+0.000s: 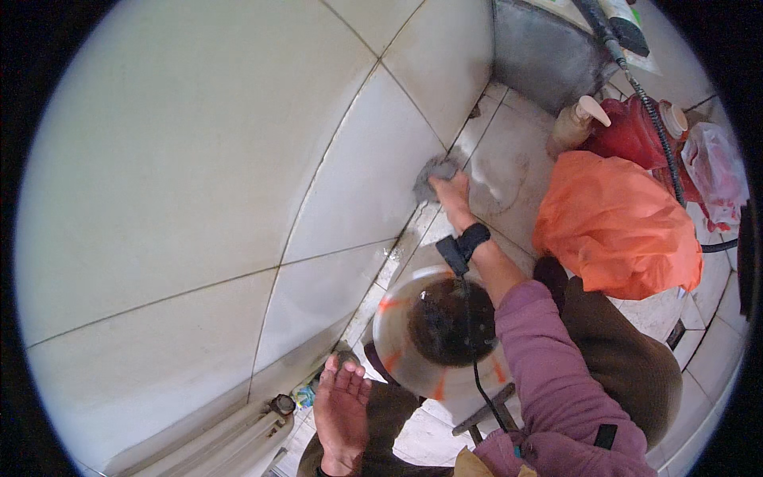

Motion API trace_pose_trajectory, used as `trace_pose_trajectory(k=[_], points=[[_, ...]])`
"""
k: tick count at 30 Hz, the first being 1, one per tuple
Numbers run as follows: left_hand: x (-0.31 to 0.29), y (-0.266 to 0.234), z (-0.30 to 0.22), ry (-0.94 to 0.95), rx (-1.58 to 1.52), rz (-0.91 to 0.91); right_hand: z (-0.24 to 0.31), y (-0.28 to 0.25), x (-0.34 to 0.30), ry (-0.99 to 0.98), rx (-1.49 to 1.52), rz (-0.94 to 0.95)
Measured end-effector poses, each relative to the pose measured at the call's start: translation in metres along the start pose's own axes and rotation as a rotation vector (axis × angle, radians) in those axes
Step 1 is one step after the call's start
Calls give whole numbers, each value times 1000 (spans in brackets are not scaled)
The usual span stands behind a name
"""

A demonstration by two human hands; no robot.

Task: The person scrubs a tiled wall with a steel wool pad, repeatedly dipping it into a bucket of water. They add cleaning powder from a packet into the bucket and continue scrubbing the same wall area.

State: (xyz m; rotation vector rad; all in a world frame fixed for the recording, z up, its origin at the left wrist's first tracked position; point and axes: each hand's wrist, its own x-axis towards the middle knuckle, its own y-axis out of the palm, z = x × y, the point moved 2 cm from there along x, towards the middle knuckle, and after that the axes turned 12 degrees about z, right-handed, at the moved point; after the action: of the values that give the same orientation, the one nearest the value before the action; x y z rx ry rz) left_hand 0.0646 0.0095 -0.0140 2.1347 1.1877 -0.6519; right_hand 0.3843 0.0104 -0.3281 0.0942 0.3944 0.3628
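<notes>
At the foot of the tiled wall, my right hand presses a rough grey scrubber against the wall tile, close to the floor joint. Whether it is steel wool or cloth I cannot make out. A black strap with a small box and a cable circles the right wrist. My left hand rests palm up by my knee, fingers stretched out, with nothing in it. Between my legs stands a whitish bucket with orange marks, holding dark water.
On the right lies an orange plastic bag. Behind it are a pump bottle, a red container, a clear plastic bag and a dark hose. A grey block fills the far corner. A whitish pipe runs along the lower left.
</notes>
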Motion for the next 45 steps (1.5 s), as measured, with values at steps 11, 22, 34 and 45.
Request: trace_pose_trajectory(k=[11,22,34,45], points=[[-20,-12,-1,-11,33,33,94,14,-100,233,166,737],[-32,-15,-4,-46,-276,256,209,75,-284,-404,-341,1740],[-31,-31,6,226,-206,213,-62,9,-305,-219,-1483,1294],[-35,-48,-1,310,-278,124,-44,-33,-219,-370,-788,1047]])
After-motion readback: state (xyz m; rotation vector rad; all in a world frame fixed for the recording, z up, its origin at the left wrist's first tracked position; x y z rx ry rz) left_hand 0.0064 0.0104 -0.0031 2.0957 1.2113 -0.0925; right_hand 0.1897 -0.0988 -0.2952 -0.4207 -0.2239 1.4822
